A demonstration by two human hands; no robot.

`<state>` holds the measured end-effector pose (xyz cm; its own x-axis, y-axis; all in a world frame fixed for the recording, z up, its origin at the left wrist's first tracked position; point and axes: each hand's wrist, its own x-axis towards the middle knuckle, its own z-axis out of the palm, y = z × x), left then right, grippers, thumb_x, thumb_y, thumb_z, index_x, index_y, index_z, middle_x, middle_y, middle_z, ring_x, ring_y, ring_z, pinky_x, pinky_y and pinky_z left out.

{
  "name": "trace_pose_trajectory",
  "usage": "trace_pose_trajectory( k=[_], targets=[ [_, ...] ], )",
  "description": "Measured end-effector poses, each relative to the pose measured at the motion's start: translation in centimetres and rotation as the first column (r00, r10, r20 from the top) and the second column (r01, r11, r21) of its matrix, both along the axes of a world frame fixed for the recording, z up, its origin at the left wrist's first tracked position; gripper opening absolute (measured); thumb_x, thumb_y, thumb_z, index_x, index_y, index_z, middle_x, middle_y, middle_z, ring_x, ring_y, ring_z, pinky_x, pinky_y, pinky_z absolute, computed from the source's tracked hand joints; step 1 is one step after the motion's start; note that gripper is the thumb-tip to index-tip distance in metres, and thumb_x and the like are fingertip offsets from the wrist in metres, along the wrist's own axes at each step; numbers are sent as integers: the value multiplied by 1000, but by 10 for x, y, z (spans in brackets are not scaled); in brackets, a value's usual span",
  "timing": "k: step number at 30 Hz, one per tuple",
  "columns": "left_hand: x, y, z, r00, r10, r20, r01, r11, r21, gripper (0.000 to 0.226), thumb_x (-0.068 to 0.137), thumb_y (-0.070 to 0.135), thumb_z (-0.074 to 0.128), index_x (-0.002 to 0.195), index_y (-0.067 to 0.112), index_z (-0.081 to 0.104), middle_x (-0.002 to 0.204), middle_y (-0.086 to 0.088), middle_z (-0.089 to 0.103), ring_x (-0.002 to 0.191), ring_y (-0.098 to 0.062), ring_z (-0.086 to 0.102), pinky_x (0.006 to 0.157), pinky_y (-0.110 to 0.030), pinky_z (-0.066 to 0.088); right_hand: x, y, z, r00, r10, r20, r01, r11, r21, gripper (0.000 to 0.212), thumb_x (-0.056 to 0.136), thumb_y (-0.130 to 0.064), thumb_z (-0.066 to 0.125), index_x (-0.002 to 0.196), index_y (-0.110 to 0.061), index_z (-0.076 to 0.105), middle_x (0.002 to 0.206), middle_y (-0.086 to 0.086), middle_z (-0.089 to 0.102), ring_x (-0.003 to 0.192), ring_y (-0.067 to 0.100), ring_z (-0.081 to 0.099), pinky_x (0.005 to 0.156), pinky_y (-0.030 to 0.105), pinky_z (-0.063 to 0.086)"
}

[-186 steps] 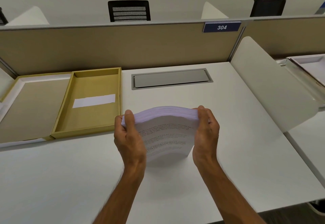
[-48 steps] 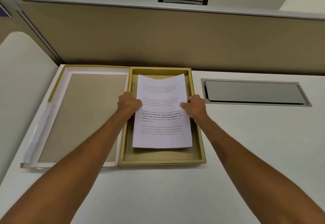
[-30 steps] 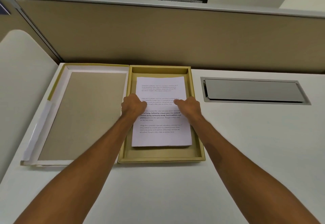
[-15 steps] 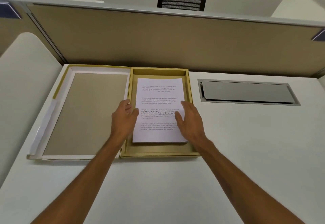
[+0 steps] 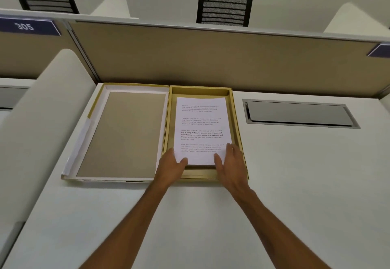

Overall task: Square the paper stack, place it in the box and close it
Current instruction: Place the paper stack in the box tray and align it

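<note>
A white paper stack [image 5: 201,127] with printed text lies flat inside the open yellow box tray [image 5: 236,121] on the white desk. The box lid [image 5: 130,133] lies open beside the tray on its left, inner side up. My left hand [image 5: 172,167] rests at the stack's near left corner, thumb on the top sheet. My right hand [image 5: 231,163] lies with spread fingers on the near right corner. Neither hand grips the stack.
A grey cable hatch [image 5: 299,113] is set into the desk [image 5: 295,184] right of the box. A beige partition [image 5: 211,57] runs behind it. A white curved divider [image 5: 42,110] stands on the left. Black chairs [image 5: 224,4] show beyond the partition.
The stack was lowered flat into the tray and let go. Both hands have since slid along it toward me, from its middle to its near corners.
</note>
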<state>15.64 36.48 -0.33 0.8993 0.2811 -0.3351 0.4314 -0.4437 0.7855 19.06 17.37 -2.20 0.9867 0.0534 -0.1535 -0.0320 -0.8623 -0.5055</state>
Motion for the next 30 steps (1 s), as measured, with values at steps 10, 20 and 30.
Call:
trace_pose_trajectory(
  k=[10, 20, 30],
  targets=[
    [24, -5, 0, 985, 33, -169, -55, 991, -124, 44, 92, 24, 61, 134, 17, 54, 134, -2, 62, 71, -2, 53, 53, -15, 37, 29, -1, 6, 954, -153, -256, 217, 945, 245, 52, 99, -41, 55, 134, -3, 51, 134, 13, 62, 115, 29, 63, 84, 29, 53],
    [20, -7, -11, 985, -32, -167, 41, 998, 51, 90, 76, 23, 82, 144, 7, 27, 138, -11, 52, 121, -26, 55, 88, -31, 53, 39, -2, -1, 969, -170, -178, 209, 951, 228, 53, 99, -43, 55, 136, -5, 49, 134, 13, 60, 118, 30, 61, 90, 36, 55],
    [14, -15, -25, 979, -128, -158, 189, 865, 464, 108, 82, 23, 75, 155, 15, -4, 135, -8, 50, 116, -19, 55, 88, -33, 57, 161, 12, 18, 943, 313, 114, -304, 948, -88, 56, 103, -37, 50, 148, -6, 40, 154, 15, 40, 141, 31, 38, 112, 42, 37]
  ],
)
